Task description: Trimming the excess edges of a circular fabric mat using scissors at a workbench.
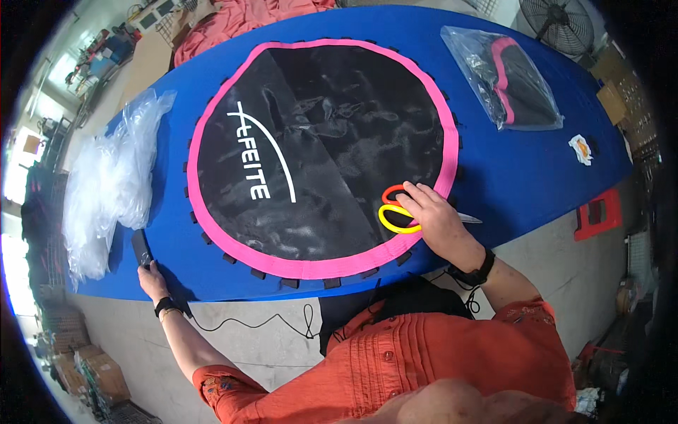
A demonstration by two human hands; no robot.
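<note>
A round black fabric mat [318, 177] with a pink border, small black tabs round its edge and white lettering lies flat on the blue-covered table. At its near right edge my right hand [438, 219] is on a pair of scissors [400, 227], its fingers over the red and yellow handles. The blade sticks out on the far side of the hand, pointing right. Near the table's front left edge, my left hand [152, 283] is closed round a dark, flat, oblong object [141, 249], whose kind I cannot make out.
Crumpled clear plastic bags [113, 187] lie at the left of the blue table [226, 286]. A clear bag [503, 78] with a folded black-and-pink piece lies far right, near a small crumpled wrapper [580, 150]. A thin black cable [247, 323] hangs below the front edge. A red stool [597, 214] stands at right.
</note>
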